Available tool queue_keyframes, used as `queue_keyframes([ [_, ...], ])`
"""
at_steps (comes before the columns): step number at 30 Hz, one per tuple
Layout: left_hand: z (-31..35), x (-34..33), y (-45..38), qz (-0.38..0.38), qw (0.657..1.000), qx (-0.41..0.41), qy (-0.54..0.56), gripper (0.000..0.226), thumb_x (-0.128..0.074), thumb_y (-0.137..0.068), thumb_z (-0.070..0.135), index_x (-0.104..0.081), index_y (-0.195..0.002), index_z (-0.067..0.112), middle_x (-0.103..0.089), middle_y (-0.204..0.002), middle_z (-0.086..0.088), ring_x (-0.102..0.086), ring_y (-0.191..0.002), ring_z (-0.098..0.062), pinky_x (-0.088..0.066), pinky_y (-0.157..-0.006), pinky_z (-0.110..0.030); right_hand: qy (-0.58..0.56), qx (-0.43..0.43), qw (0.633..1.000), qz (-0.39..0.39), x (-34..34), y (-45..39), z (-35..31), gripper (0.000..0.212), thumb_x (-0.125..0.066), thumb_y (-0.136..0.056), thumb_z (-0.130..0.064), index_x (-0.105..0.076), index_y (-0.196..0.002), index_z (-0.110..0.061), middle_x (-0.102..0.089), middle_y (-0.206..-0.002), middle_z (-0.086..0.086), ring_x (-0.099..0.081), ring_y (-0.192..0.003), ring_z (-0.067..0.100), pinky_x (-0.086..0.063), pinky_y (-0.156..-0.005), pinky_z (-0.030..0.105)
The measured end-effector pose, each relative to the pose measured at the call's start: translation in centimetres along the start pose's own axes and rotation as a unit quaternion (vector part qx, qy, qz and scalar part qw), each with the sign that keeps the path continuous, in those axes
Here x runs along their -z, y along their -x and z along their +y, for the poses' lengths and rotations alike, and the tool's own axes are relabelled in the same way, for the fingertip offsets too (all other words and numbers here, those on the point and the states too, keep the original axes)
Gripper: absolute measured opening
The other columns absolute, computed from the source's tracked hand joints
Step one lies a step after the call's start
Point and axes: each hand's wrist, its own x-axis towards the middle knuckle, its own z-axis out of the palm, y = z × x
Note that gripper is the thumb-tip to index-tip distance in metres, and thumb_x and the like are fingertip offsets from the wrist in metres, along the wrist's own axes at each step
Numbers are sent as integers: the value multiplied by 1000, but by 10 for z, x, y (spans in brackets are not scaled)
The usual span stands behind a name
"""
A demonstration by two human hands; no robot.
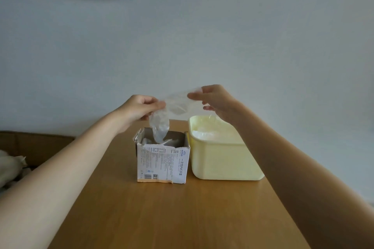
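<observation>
Our left hand [139, 108] and right hand [214, 99] both pinch a clear glove [172, 107] above the torn carton [163, 159] | yellow bin [222, 159] touching the carton's right side | both stand on the wooden table [172, 218].

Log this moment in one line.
left hand: pinches clear glove; right hand: pinches it; lower end: in open box; yellow bin: beside box

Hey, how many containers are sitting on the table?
2. A torn cardboard box stands on the wooden table; a pale yellow bin stands close at its right. The left hand and right hand hold a clear glove above them. None seem hidden.
</observation>
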Motion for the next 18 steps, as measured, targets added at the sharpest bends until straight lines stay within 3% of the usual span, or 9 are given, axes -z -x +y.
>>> queue_keyframes([
  [4, 1, -16, 3, -67, 997, 23, 7, 15, -68, -82, 25, -70, -87, 11, -56, -86, -11, -48, -77, -20, -42, -74, -27, -213, -25, 976, 29, 5, 3, 3, 18, -60, -90, -29, -56, -94, -12, -58, -83, -1, -58, -79, 16, -45, -75, 29],
  [6, 4, -25, 2, -59, 996, 21, 69, 10, -66, -84, 22, -70, -85, 12, -54, -87, -11, -46, -76, -19, -42, -75, -26, -177, -17, 984, 11, 2, 8, 4, 31, -59, -89, -39, -58, -100, -10, -62, -82, 0, -62, -78, 17, -45, -75, 30],
  [9, 6, -34, 0, -48, 993, 14, 108, 9, -64, -86, 20, -69, -82, 14, -57, -77, -2, -47, -68, -12, -43, -71, -23, -125, 43, 989, 66, -4, 11, 6, 23, -61, -90, -24, -56, -73, -9, -57, -59, 1, -54, -47, 7, -46, -55, 23],
  [11, 6, -34, 0, -41, 998, 18, 37, 8, -67, -84, 21, -66, -84, 13, -55, -74, -1, -47, -62, -12, -42, -69, -24, -14, 88, 980, 178, 2, 9, 6, 29, -58, -92, -20, -51, -66, -11, -52, -52, 0, -46, -39, 7, -36, -43, 21],
  [13, 4, -29, -2, 0, 999, 41, -18, 3, -66, -86, 15, -64, -86, 13, -57, -77, -3, -49, -62, -13, -42, -64, -24, 165, 136, 948, 235, 14, 8, 3, 21, -56, -92, -23, -58, -76, -9, -54, -60, 1, -51, -55, 18, -36, -50, 25],
  [16, 10, -22, -8, 143, 987, 65, -21, 9, -58, -89, 8, -56, -92, 15, -54, -96, -8, -46, -63, -14, -39, -54, -23, 326, 166, 905, 218, 33, 13, -1, 19, -54, -93, -32, -60, -96, -14, -48, -58, -3, -47, -72, 23, -34, -59, 29],
  [18, 23, -28, -10, 103, 993, 33, 51, 27, -55, -89, 5, -50, -112, 18, -54, -111, -4, -51, -66, -12, -43, -55, -21, 383, 191, 886, 177, 35, 15, -5, 24, -53, -93, -37, -62, -103, -17, -58, -67, 2, -53, -78, 27, -35, -62, 28],
])
